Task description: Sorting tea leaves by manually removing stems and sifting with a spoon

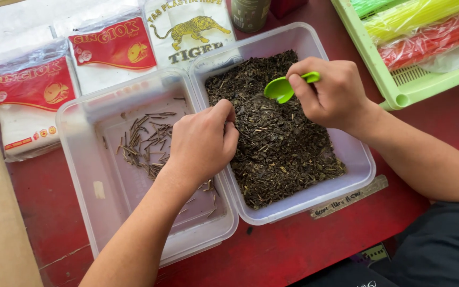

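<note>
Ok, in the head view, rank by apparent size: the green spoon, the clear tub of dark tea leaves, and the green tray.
1. clear tub of dark tea leaves: largest.
2. green tray: smaller as shown, but cut off by the frame, so unsure.
3. green spoon in the right hand: clearly smallest.

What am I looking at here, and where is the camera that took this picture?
There is no machine here: these are a person's two bare hands, seen from a camera worn on the head and looking down at a red table. The right hand holds a small green plastic spoon over a clear plastic tub of dark dried leaves. The left hand reaches across the rim between that tub and a second clear tub, its fingertips at the leaves. The second tub holds only a thin scatter of stems. Behind the tubs lie sealed plastic packets with red and white labels. At the upper right stands a green basket of coloured straws.
</note>
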